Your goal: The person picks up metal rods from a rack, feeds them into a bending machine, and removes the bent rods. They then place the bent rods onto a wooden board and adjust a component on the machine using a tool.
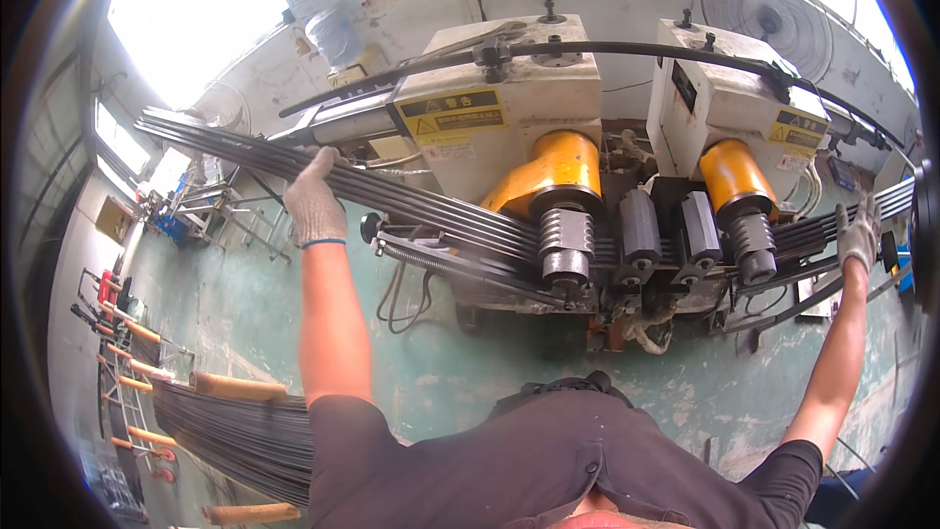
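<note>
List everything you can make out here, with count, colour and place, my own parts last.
metal rods: several, dark grey, crossing the machine sideways
machine housings: two, off-white, upper centre
cylinders: two, orange, on the housings' fronts
ribbed fittings: two, grey metal, below the cylinders
upright blocks: two, dark grey, between the fittings
large fan: one, grey, upper right
windows: at least two, glaring white, upper left and right
rod pile: one, dark, lower left
floor: one, worn green, below
shirt: one, dark, bottom centre
left hand: one, white-gloved, at the rods, left
right hand: one, pale-gloved, at the rods, far right
</note>
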A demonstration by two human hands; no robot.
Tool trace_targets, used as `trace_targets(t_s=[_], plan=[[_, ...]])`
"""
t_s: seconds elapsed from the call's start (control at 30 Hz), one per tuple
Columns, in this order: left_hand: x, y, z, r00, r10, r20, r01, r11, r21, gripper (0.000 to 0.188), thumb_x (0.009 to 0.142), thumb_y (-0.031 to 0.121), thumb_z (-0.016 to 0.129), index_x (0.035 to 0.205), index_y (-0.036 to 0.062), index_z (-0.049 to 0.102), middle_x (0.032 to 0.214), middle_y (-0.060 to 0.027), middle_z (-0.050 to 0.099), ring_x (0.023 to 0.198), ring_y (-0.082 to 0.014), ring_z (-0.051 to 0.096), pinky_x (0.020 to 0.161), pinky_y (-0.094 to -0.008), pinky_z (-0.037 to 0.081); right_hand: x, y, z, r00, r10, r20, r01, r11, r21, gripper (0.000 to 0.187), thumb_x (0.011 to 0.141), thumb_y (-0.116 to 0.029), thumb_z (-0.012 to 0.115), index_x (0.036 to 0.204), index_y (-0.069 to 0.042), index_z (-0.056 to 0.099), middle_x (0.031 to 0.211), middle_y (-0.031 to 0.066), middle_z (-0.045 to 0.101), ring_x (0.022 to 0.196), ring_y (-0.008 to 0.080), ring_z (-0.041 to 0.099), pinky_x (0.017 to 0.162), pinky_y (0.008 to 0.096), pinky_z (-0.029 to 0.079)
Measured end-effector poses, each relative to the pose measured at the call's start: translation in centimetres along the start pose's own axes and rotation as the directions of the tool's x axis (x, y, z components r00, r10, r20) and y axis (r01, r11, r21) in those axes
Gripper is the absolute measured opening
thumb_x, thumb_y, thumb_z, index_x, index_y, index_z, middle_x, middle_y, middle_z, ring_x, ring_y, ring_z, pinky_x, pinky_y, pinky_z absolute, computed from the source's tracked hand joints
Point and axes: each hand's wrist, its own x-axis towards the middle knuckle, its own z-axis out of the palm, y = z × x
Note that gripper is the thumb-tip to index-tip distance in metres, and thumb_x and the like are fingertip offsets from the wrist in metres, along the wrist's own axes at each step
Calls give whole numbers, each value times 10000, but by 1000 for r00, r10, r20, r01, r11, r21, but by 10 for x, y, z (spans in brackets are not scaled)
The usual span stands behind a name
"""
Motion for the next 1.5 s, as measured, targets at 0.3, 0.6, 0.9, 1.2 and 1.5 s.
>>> trace_targets(t_s=[0.3,0.6,0.9,1.2,1.5], plan=[[-29,117,103,920,326,216,-371,904,212,274,943,156,844,1126,-31,764,988,-95,767,863,-178,731,792,-320,559,54,8,-95,965,56,-256,-112,971,-213,784,1132,-620,466,1768,-190,307,1854,60,227,1711,291,180,1403,434,191],[-84,142,206,687,440,578,-664,704,253,221,1027,241,750,1069,29,795,937,-66,758,877,-176,709,931,-356,530,46,-53,-164,774,-62,-630,341,880,332,916,1097,-741,404,1792,-194,166,1860,101,161,1713,291,147,1391,442,174],[-104,136,253,536,517,667,-830,465,307,396,1075,356,678,927,31,849,686,-35,710,602,-104,627,755,-301,491,10,-78,-171,903,-71,-424,281,843,458,882,1098,-723,415,1772,-194,204,1833,105,201,1686,296,187,1376,441,195],[-94,133,248,528,553,644,-843,433,320,392,1047,354,700,813,49,777,644,-23,630,579,-115,565,743,-341,466,0,-90,-171,922,-81,-380,274,829,488,849,1100,-705,427,1752,-193,242,1806,109,241,1658,300,227,1361,440,217],[-101,127,254,537,521,663,-827,481,291,373,1026,346,689,821,43,757,664,-43,636,633,-148,601,800,-385,488,-2,-86,-162,934,-81,-349,255,836,486,816,1101,-687,438,1731,-192,279,1779,113,281,1631,305,266,1347,439,239]])
